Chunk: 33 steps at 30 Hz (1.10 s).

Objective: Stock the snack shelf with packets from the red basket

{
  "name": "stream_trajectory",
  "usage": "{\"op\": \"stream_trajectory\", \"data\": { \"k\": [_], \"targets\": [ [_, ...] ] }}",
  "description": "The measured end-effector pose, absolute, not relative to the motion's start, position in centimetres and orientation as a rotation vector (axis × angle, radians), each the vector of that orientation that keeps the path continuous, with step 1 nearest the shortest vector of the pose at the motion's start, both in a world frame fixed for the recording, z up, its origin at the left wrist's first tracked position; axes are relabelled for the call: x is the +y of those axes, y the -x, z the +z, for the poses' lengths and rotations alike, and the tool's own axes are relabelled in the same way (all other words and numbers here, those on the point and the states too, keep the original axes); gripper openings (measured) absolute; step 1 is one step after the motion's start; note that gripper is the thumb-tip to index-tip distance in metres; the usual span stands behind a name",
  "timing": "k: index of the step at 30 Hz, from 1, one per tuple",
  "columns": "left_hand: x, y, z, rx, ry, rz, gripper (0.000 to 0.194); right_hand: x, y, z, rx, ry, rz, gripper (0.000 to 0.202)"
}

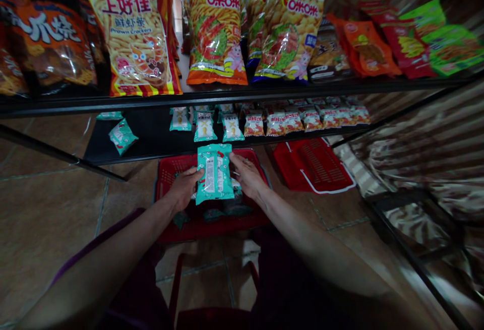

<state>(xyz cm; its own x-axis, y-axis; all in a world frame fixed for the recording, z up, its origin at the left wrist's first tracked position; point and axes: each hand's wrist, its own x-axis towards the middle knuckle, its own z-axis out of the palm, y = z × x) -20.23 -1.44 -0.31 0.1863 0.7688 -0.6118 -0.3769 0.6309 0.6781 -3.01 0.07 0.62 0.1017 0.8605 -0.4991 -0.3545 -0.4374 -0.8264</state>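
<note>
Red basket [170, 171] below you, a few teal packets in it. Your left hand [184, 189] and right hand [247, 176], arms outstretched, each have a closed grip on the teal snack packet [214, 180], lower shelf [151, 138] at twelve o'clock.

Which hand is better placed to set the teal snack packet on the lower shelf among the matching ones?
Probably the left hand: it grips the teal snack packet along its edge, and the teal packets lie slightly left; the right hand only touches it.
</note>
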Motion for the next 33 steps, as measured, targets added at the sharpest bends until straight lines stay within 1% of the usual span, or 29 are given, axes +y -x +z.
{"op": "stream_trajectory", "data": {
  "k": [3, 7, 9, 12, 17, 21, 28, 33],
  "targets": [
    [-0.9, 20.6, -0.2, 1.124, -0.362, 0.93, 0.024, -0.3, 3.1, 1.0, -0.609, 1.416, 1.658, 0.037],
    [-0.3, 21.1, -0.3, 1.167, -0.272, 1.015, 0.009, -0.9, 3.3, 1.3, -0.672, 1.435, 1.712, 0.038],
    [-0.2, 21.2, -0.3, 1.185, -0.238, 1.046, 0.006, -1.1, 3.4, 1.1, -0.689, 1.399, 1.738, 0.039],
    [-0.2, 21.3, -0.1, 1.183, -0.219, 1.064, 0.006, -1.1, 3.4, 0.6, -0.698, 1.38, 1.744, 0.04],
    [-0.2, 21.2, 0.0, 1.166, -0.226, 1.066, 0.007, -0.9, 3.3, 0.0, -0.687, 1.368, 1.727, 0.033],
    [-0.2, 21.1, 0.0, 1.155, -0.2, 1.096, 0.005, -0.9, 3.4, 0.2, -0.639, 1.361, 1.727, 0.032],
    [0.0, 20.9, 0.4, 1.158, -0.14, 1.128, 0.007, -1.2, 3.8, 0.4, -0.575, 1.358, 1.781, 0.028],
    [0.0, 20.9, -0.1, 1.159, -0.133, 1.14, 0.008, -1.2, 4.0, 0.6, -0.521, 1.344, 1.758, 0.026]
  ]
}}
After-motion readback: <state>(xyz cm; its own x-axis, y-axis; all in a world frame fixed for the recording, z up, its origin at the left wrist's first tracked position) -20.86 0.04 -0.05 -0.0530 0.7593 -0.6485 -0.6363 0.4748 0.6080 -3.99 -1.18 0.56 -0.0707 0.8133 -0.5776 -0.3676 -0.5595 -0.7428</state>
